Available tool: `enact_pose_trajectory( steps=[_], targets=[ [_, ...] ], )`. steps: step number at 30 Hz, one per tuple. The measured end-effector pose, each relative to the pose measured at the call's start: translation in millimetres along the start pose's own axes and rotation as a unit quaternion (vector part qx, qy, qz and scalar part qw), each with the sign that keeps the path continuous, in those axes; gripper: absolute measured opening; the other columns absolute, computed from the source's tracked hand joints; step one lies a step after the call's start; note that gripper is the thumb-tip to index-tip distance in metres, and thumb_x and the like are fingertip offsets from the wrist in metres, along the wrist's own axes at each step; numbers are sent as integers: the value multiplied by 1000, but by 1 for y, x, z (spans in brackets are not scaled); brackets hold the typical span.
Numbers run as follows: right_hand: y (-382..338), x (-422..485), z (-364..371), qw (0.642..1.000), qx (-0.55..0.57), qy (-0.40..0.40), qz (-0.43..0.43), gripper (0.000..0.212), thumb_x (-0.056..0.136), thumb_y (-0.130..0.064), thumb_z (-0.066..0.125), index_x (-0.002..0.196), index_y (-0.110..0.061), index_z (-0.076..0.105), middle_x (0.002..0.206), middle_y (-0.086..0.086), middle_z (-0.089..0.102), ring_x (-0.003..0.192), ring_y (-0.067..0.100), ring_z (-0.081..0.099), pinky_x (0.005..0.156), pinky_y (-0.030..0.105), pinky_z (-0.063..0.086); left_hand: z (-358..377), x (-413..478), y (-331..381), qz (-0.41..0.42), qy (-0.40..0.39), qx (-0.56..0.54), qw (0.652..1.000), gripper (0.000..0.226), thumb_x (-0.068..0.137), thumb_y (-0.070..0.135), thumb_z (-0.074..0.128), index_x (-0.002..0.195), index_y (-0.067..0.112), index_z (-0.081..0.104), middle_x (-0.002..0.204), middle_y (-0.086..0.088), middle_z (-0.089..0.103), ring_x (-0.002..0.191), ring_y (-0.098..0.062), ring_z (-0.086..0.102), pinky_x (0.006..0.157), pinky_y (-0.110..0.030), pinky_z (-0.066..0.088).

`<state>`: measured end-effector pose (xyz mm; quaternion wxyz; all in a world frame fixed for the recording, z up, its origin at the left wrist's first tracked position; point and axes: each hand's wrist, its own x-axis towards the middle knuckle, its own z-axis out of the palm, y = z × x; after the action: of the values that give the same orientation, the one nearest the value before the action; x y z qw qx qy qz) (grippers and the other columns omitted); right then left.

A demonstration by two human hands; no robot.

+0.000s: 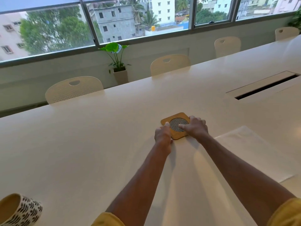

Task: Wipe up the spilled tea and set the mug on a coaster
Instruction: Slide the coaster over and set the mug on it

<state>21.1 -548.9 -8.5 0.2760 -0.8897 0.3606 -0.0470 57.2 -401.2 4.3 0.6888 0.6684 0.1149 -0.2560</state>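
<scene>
One wooden coaster lies far-centre on the white table, its left edge pinched by my left hand, its right by my right hand. The patterned mug sits well apart at near left, on the left hand's side; a white cloth lies right.

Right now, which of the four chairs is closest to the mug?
The leftmost chair, the only one left of the plant. The other three stand farther right along the table, away from the mug in its near left corner.

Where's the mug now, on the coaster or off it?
Off. The mug sits near left, apart from the coaster, which the left hand and right hand grip.
</scene>
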Motion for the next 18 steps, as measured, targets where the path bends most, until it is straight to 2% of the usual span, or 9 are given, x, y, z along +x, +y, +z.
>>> enact_pose_trajectory(
  steps=[5,7,9,11,13,16,18],
  targets=[
    [-3,4,3,999,-42,3,21,79,83,-56,84,143,-10,60,150,25,52,143,44,44,116,47,43,1,10,-4,-7,-1,-30,1000,24,110,33,60,100,12,64,103,-9,58,96,-26,57,79,-36,53],
    [-2,8,4,999,-31,6,35,78,81,-55,86,140,-10,62,149,25,52,142,44,45,115,48,45,-2,11,-5,-9,3,-47,999,25,109,33,60,112,9,67,107,-9,58,98,-26,57,79,-37,54],
    [3,12,3,999,-2,6,52,71,81,-52,88,133,-9,67,145,23,56,138,43,49,112,46,48,-6,11,-4,-13,7,-54,998,27,109,31,59,119,7,67,104,-9,58,92,-25,58,73,-35,52],
    [10,18,0,997,54,6,62,52,83,-44,89,118,-7,76,133,20,70,127,40,62,103,42,54,-14,10,-3,-15,6,-59,998,15,108,22,56,107,9,64,89,-7,57,74,-20,55,62,-32,45],
    [14,19,-4,989,128,11,70,36,83,-34,92,104,-7,83,115,17,80,113,35,72,97,39,58,-24,6,1,-23,4,-58,998,13,106,12,53,96,11,61,75,-5,54,61,-16,49,56,-30,40],
    [8,11,-6,976,205,11,70,26,78,-25,97,91,-8,83,100,13,82,101,29,76,96,42,62,-44,3,3,-34,17,-56,998,18,103,2,52,91,10,61,71,-6,54,58,-16,48,55,-29,39],
    [-5,1,-4,966,252,-2,58,25,77,-19,98,91,-7,81,97,12,81,94,26,78,93,43,66,-59,0,2,-40,36,-62,997,19,102,-4,52,94,7,65,72,-7,56,58,-16,49,54,-27,43]
  ],
)
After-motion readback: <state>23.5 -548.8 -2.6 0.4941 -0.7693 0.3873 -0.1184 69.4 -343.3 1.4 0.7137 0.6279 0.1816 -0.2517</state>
